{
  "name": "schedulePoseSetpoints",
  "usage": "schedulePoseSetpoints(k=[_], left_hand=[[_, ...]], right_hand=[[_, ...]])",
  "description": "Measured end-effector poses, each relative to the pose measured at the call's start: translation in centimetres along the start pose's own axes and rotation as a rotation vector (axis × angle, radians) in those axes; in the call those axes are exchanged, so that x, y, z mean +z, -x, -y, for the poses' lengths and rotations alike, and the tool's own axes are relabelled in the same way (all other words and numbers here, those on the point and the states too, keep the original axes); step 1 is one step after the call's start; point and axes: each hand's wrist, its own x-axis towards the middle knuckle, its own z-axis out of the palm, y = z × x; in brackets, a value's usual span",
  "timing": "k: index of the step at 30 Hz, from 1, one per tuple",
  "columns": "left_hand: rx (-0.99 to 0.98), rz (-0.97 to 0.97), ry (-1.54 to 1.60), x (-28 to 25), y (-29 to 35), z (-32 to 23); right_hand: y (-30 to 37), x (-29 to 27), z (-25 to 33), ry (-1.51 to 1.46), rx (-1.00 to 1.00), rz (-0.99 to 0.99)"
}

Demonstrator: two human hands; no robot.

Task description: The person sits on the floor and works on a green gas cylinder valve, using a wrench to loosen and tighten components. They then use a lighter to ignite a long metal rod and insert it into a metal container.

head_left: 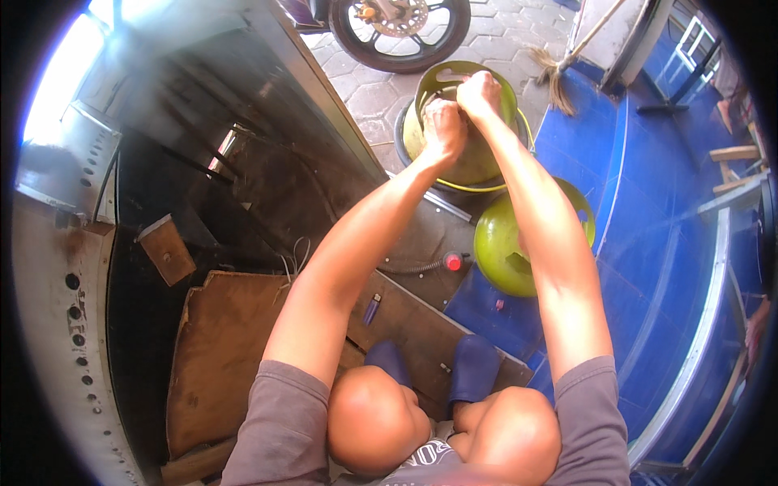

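A green gas cylinder sits in a dark round bucket with a yellow handle, in front of me at the far end of my reach. Both my hands are at the cylinder's top collar. My left hand is closed at the collar's near left part, fingers curled down out of sight. Just beyond it to the right, my right hand makes a closed grip at the collar; its fingertips are hidden. Under my right forearm stands a second green gas cylinder, partly covered by the arm.
A corrugated hose ends in a red cap beside the second cylinder. A blue lighter lies near my shoes. Dark metal cabinet stands left, with a wooden board. Beyond are a motorcycle wheel and a broom; blue tiles lie right.
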Motion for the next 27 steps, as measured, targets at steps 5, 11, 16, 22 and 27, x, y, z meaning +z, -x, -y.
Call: schedulePoseSetpoints(k=[5,11,16,22,27], left_hand=[[0.134,0.152,-0.145,-0.5,0.0,0.1],[0.095,-0.116,0.093,-3.4,0.0,-1.7],[-0.149,0.307,0.608,-4.4,3.9,-5.8],[0.008,0.821,0.540,-0.4,9.3,-10.8],[0.140,0.929,0.450,3.7,10.7,-12.0]], right_hand=[[0.6,-0.3,-0.6,-0.084,0.169,0.039],[2.4,-4.1,1.4,-0.370,0.031,0.019],[7.2,-15.3,-3.2,-0.801,-0.205,-0.032],[17.7,-28.1,-13.8,-0.785,0.104,-0.358],[26.7,-29.1,-25.2,-0.725,0.519,-0.454]])
